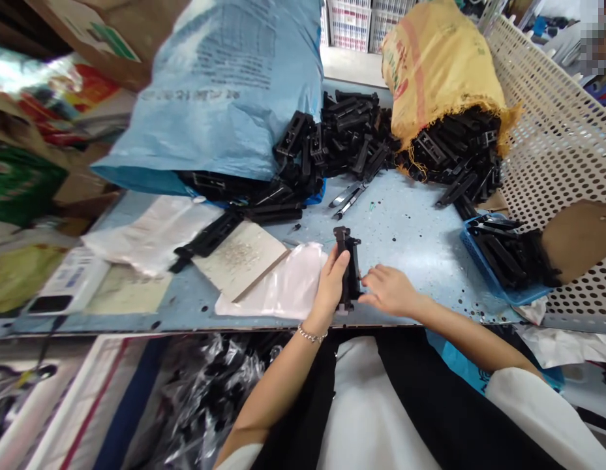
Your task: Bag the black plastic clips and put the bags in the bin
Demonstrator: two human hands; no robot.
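White clothing [364, 405] lies below both hands. Left hand [331, 277] clasps a black part [352, 267] between the hands, presumably steadying it for the right hand [391, 292], fingers at its side, grip indeterminable. Loose black pieces [349, 121] lie beyond, apparently for reach.

Workshop, with heaped black parts [351, 124]

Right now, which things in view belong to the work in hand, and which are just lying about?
Seem to belong:
- black part, gripped by the left hand, right hand at its side
- loose black parts
- blue sack, yellow sack and blue basket, all with similar parts

Seem just lying about:
- brown cardboard
- white box

Can't tell: board.
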